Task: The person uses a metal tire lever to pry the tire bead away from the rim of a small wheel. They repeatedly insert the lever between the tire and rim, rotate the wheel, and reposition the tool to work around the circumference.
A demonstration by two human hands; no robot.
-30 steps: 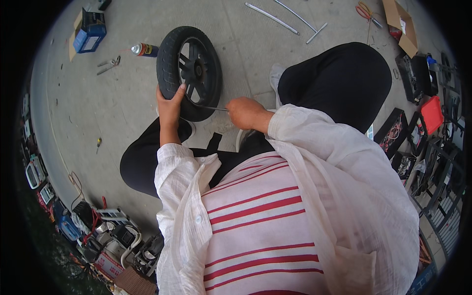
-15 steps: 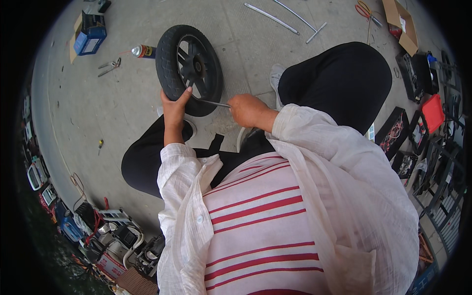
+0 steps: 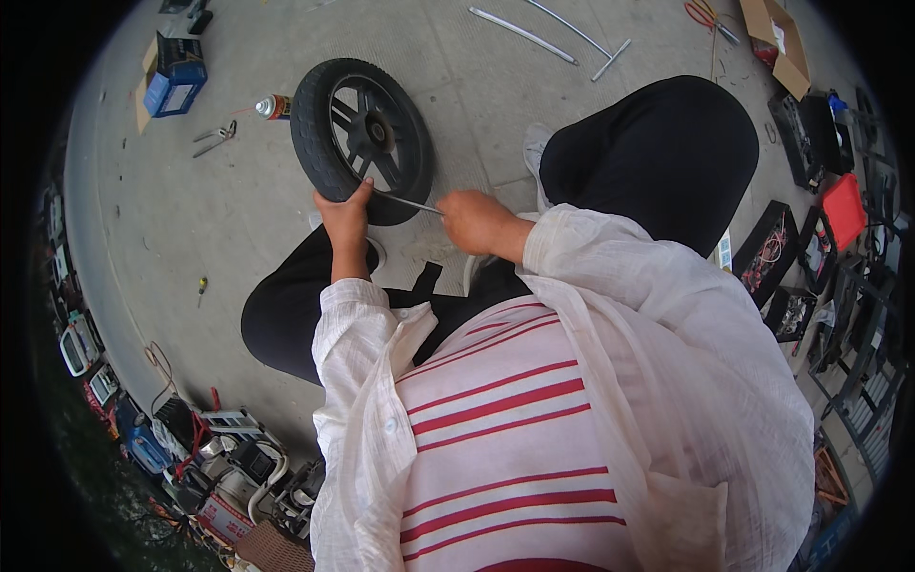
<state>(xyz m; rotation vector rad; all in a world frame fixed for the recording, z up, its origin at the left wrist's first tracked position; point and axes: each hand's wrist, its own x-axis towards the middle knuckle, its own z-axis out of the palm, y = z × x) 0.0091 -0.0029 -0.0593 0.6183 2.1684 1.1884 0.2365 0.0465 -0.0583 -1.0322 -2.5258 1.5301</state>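
Observation:
A black wheel with a tire (image 3: 322,143) and spoked rim stands tilted on the concrete between my legs. My left hand (image 3: 345,212) grips the lower left of the tire, thumb up by the rim. My right hand (image 3: 473,219) is closed on a thin metal bar (image 3: 413,202), whose far end reaches the lower rim beside my left thumb; the tip is hard to make out. A spray can (image 3: 272,107) lies behind the wheel, and pliers (image 3: 215,138) lie left of it.
A blue box (image 3: 174,76) sits upper left. Metal bars (image 3: 524,35), orange-handled pliers (image 3: 705,21) and a cardboard box (image 3: 786,57) lie farther off. Black tool cases (image 3: 767,253) and a red lid (image 3: 843,212) are at right; piled equipment (image 3: 238,458) is lower left, a yellow screwdriver (image 3: 202,286) nearer.
The wheel's top has shifted left and its tilt has grown, partly covering the spray can. My left hand has moved down and right along the tire; my right hand still holds the bar.

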